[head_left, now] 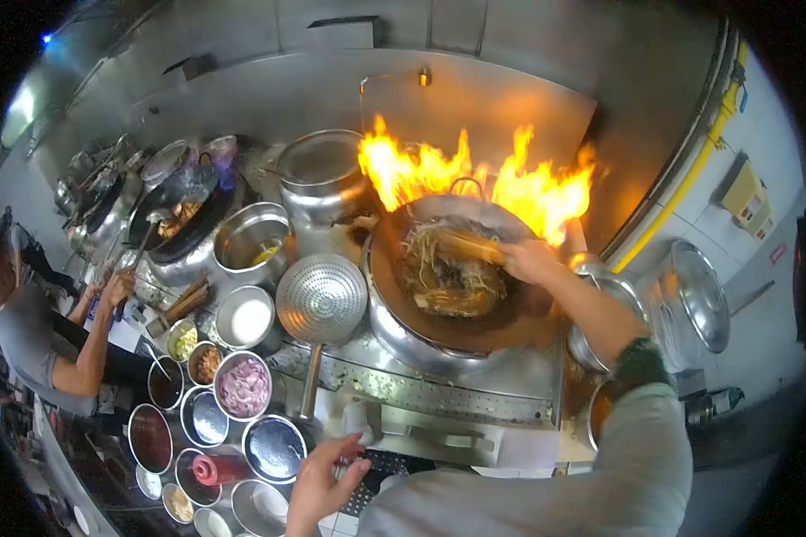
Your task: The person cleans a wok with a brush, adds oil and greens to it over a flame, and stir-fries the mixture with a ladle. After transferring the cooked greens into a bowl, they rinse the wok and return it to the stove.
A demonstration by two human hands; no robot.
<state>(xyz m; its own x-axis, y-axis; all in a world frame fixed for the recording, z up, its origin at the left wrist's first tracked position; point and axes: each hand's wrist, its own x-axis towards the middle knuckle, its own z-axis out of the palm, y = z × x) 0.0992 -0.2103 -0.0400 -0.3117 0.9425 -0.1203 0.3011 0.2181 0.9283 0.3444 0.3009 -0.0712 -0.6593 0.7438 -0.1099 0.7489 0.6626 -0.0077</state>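
Your left hand [327, 479] hung with fingers loosely spread, holding nothing. Just left of it, the onions [244, 387] sat in a cup, probably for quick reach. Ahead of it, the strainer [321, 291] lay handle toward you, seemingly easy to grab. Your right hand [533, 262] gripped wooden sticks [470, 244] reaching into the food [452, 295] in the wok [528, 327], just left of that hand; their length likely spared your fingers. Flames [542, 188] rose beyond the hand.
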